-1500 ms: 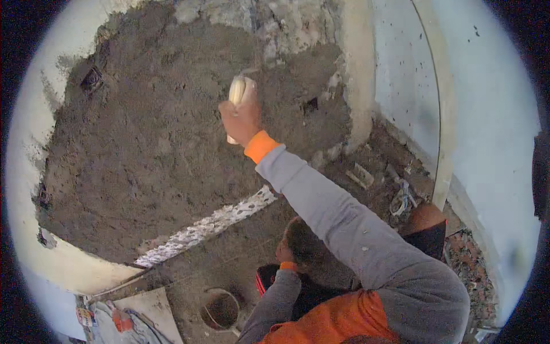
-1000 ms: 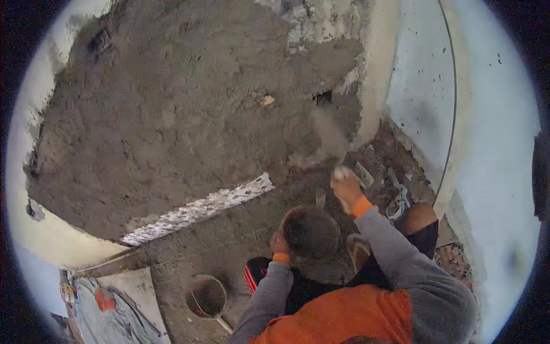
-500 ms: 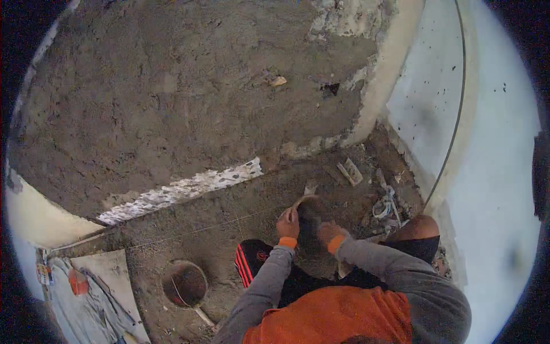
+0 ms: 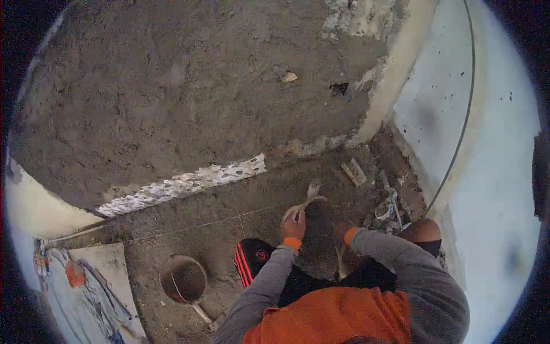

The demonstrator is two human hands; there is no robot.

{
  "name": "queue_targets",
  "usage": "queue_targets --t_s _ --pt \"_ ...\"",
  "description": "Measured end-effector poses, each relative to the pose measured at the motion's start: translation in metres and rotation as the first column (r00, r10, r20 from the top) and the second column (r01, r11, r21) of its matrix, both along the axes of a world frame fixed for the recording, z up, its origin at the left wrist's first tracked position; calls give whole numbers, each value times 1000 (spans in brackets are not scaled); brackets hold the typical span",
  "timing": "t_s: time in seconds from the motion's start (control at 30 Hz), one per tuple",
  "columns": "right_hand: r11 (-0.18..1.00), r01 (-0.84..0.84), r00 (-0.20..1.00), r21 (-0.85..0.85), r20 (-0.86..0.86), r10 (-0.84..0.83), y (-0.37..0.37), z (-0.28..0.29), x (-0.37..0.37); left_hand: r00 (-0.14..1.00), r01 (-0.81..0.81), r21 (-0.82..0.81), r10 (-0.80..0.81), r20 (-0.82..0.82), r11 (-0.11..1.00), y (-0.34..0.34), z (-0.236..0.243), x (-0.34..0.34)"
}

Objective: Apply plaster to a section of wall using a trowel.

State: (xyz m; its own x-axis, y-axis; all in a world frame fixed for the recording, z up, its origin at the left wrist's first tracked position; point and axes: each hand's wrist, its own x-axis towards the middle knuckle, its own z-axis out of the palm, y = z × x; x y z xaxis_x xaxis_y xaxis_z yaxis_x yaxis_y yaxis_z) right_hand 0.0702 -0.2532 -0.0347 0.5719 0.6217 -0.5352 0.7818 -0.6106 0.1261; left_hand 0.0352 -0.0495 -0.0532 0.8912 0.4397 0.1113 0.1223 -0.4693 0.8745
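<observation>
My left hand point(image 4: 294, 225) is closed on the pale curved edge point(image 4: 310, 202) of what looks like a shallow pan; its full outline blends into the dark floor. Part of my right hand point(image 4: 344, 232) shows to the right of it, over the dark area beside the pale edge. The right fingers are dim and mostly hidden, so what they hold cannot be made out. A small pale piece point(image 4: 314, 187) lies just beyond the curved edge. Closer to my body, between my knees, stands another pale strip point(image 4: 344, 261).
A rough mortar-coated wall point(image 4: 189, 97) rises ahead, with an uncoated white strip point(image 4: 189, 183) along its foot. At left are a bucket point(image 4: 183, 279) and a cloth point(image 4: 80, 292) on a pale board point(image 4: 114, 264). Rubble and a whitish tangled scrap point(image 4: 389, 206) lie at right.
The view has shifted slightly, so the wall features sit farther right. My right hand has moved a little to the right; my left hand stays closed on the pale edge.
</observation>
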Motion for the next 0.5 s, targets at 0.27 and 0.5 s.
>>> queue_targets --t_s 0.27,0.5 --pt "869 -137 983 475 -46 180 -35 -92 -32 989 97 139 -111 99 986 11 -35 -5" --pt "689 -210 976 694 195 101 -75 -182 -46 992 -83 14 84 -95 996 28 -25 1"
